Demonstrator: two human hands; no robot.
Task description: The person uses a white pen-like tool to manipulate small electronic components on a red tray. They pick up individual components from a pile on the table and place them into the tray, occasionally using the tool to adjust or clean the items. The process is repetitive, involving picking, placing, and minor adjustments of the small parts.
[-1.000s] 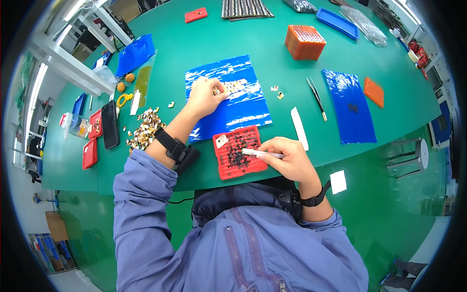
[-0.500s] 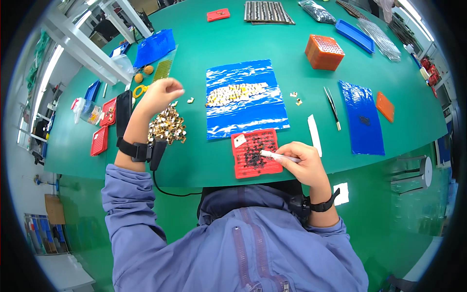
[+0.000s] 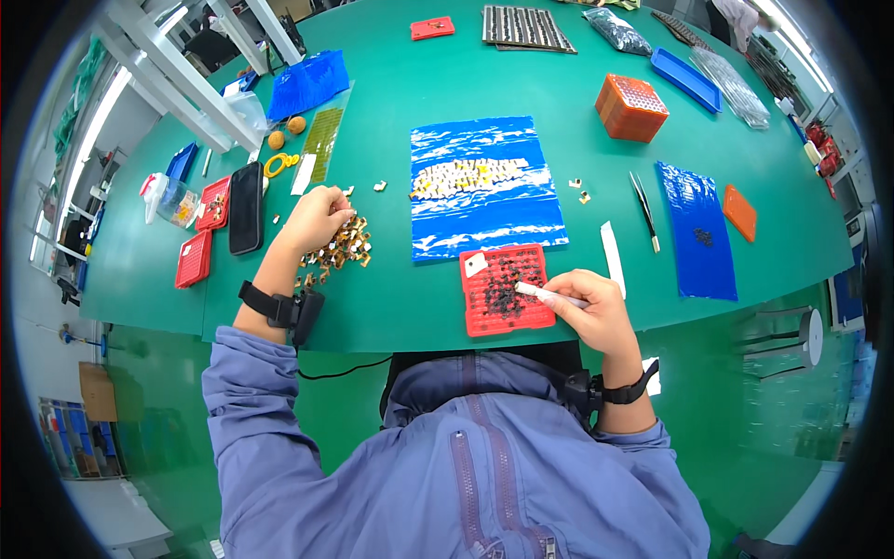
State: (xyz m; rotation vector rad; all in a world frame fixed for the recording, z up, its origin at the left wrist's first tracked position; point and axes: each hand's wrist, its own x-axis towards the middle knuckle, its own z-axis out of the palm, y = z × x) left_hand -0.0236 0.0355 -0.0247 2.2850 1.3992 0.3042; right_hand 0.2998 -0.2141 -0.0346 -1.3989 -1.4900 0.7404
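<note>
My left hand (image 3: 317, 220) is lowered to the heap of small gold-and-white metal pieces (image 3: 346, 248). Its thumb and fingers are pinched together at the heap's upper edge; whatever lies between them is too small to make out. In my right hand (image 3: 590, 306) is a slim white pen-like stick (image 3: 551, 294), its tip over a red perforated tray (image 3: 477, 322). Many tiny black parts are scattered on that tray, along with a small white piece (image 3: 476, 264). Just beyond the tray, a blue sheet (image 3: 484, 228) carries rows of the gold-and-white pieces (image 3: 466, 178).
To the right lie tweezers (image 3: 643, 211), a white strip (image 3: 613, 257), a blue pad (image 3: 697, 270) and an orange plate (image 3: 739, 213). An orange block stack (image 3: 631, 109) stands farther back. At left are a black phone-like slab (image 3: 246, 209), red trays (image 3: 194, 259) and yellow-handled scissors (image 3: 276, 166).
My left hand has come down from above the table onto the heap of metal pieces. My right hand stays over the red tray, still holding the stick. The whole view has shifted slightly.
</note>
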